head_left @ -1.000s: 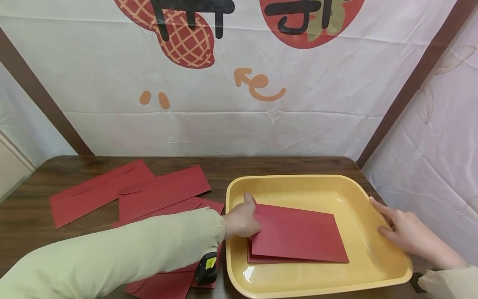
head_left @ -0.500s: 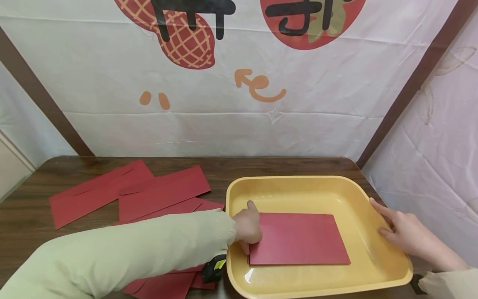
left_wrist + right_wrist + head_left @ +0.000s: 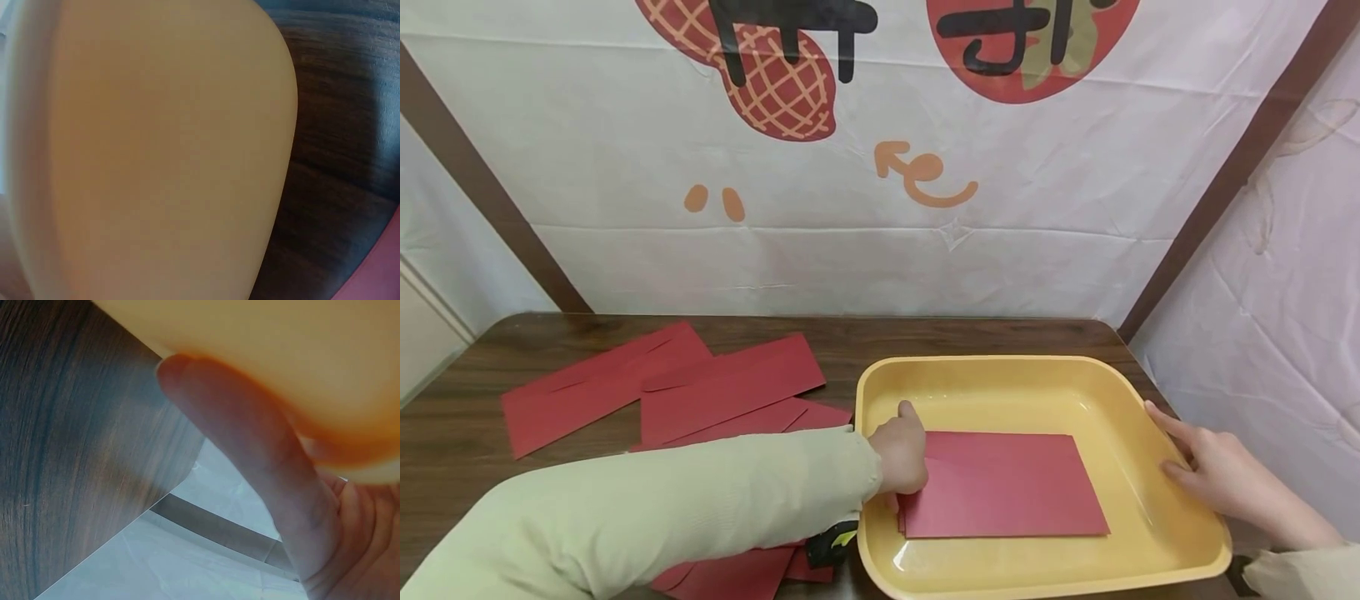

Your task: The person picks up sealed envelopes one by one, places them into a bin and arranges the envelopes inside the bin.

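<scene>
Okay, left hand [image 3: 901,454]: at envelope stack's [image 3: 1007,487] 9 o'clock end; fingers mostly hidden, can't tell if pinching.
Right hand [image 3: 1216,468]: fingers pinching yellow tray [image 3: 1127,500] at 3 o'clock.
Envelope stack: inside yellow tray, toward 9 o'clock.
Loose envelopes [image 3: 733,387]: table [image 3: 970,333], tray's 9 o'clock.

Left arm [image 3: 587,518] in a loose pale green fabric sleeve [image 3: 715,479] reaches across from lower left, bare left hand [image 3: 899,454] knuckles-up with one digit sticking forward (other fingers mostly hidden), while bare right hand [image 3: 1213,471], far right, pinches, forefinger near-straight, wrist [image 3: 1303,523] exposed above a pale fabric cuff [image 3: 1300,571].
</scene>
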A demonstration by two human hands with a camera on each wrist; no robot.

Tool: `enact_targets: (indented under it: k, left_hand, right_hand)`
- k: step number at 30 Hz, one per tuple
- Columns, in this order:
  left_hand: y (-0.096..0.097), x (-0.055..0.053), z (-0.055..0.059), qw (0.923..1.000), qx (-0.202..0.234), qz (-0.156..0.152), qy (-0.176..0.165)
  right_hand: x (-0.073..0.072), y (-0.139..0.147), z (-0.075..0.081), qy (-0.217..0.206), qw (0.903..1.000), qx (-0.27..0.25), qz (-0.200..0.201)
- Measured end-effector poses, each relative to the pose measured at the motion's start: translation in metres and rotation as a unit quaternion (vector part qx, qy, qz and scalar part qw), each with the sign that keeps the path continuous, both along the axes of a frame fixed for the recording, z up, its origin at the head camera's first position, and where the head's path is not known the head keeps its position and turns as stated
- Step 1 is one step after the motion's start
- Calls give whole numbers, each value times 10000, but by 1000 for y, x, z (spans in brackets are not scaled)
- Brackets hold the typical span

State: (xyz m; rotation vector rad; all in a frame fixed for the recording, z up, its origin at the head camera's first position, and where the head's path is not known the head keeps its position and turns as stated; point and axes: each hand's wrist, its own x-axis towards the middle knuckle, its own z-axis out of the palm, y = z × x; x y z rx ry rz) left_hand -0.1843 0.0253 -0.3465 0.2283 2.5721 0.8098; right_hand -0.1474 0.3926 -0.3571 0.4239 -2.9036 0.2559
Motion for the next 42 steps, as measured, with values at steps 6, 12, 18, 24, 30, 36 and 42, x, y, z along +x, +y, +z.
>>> enact_targets:
  k: [6, 12, 18, 24, 30, 36, 42]
  left_hand:
    - [-7, 0, 7, 9997, 163, -61, 168]
    - [-27, 2, 15, 9929, 1139, -175, 285]
    - [-51, 5, 18, 9695, 2201, 401, 996]
    - [-76, 7, 16, 9508, 2564, 1110, 1341]
    - [-103, 8, 4, 9639, 1805, 1213, 1536]
    - [-133, 12, -10, 9798, 1063, 1092, 1296]
    - [-163, 20, -16, 9867, 264, 878, 1341]
  right_hand:
    - [2, -1, -3, 91, 10000, 6, 3]
    - [2, -1, -4, 98, 9999, -3, 20]
    - [0, -2, -2, -129, 9999, 18, -63]
    - [-1, -2, 1, -237, 9996, 60, -151]
    - [-1, -3, 1, -340, 9992, 89, -177]
    - [-1, -2, -1, -209, 9996, 115, -128]
    - [0, -1, -4, -45, 9999, 108, -88]
